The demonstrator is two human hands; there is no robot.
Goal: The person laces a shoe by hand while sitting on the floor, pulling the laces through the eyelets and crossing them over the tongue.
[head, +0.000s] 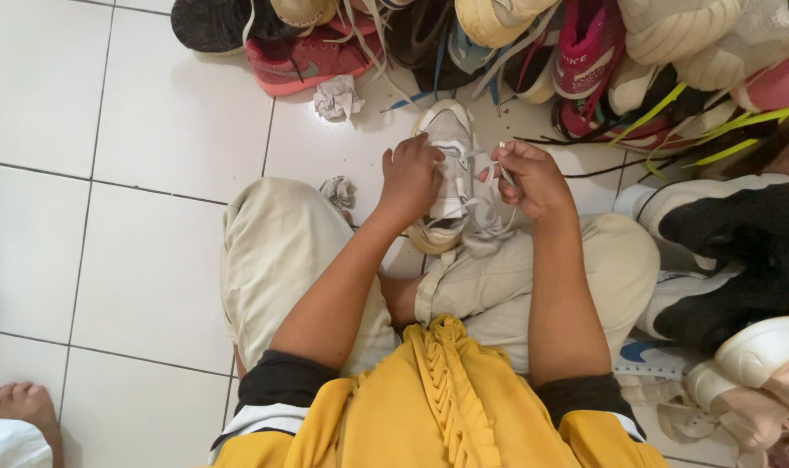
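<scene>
Person sits cross-legged on a white tiled floor (143, 260), seen from above, w/ a white sneaker (446, 165) propped against the legs at centre frame, toe pointing to 12 o'clock, heel resting near the shin. Left hand (409, 178) lies on the sneaker's left side, fingers curled down over the upper & gripping it. Right hand (533, 178) is at the shoe's 3 o'clock, thumb & fingers pinched shut on the tip of a white lace (504, 172); the rest of the lace loops loosely down over the shoe's tongue and the trouser leg. The two hands are apart, one either side of the shoe.

Beige trousers (277, 251) cover the folded legs; a yellow top (438, 407) w/ a ruffled front fills the bottom of the frame at 6 o'clock, dark sleeves at the upper arms.

Around it:
- A pile of shoes (516, 43) runs across 12 to 2 o'clock: red, pink, cream, black ones, w/ neon yellow-green laces trailing toward 2 o'clock.
- A black and white sneaker (724, 217) sits at 3 o'clock, just beside the right knee; more pale pink/white shoes at 4 o'clock.
- A crumpled paper ball (338, 97) lies at 11 o'clock, near the shoe's toe but apart from it; a smaller paper wad (337, 191) touches the left knee.
- A bare foot (22, 412) of another person shows at 8 o'clock, well apart.
</scene>
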